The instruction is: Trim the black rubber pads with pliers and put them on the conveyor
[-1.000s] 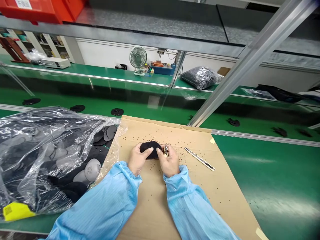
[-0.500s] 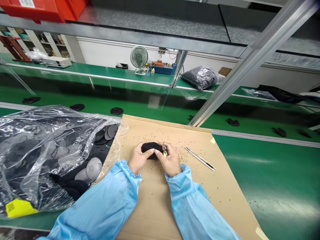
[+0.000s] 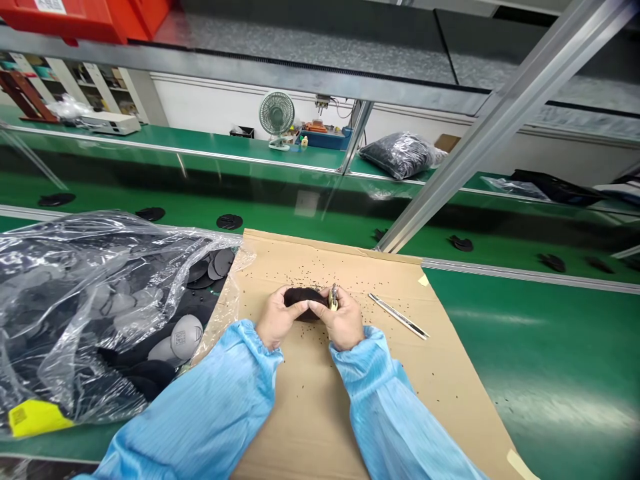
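A dark, rounded pad is held between both hands above a cardboard sheet. My left hand grips its left side, with the thumb on the near edge. On the right side, my right hand grips the same pad, the two thumbs nearly meeting. A small cutter with a yellowish part is also in my right hand, pointing up. Small black bits lie scattered on the cardboard around the hands. To the right rests a slim craft knife.
At the left, a clear plastic bag holds many dark and grey pads. Black pads lie along the green belt behind. A slanted metal post rises behind the cardboard at the right. Overhead is a shelf.
The pad is tilted slightly differently between my hands. The small cutter in my right hand has shifted slightly right and stands more upright. The whole view has moved a little.
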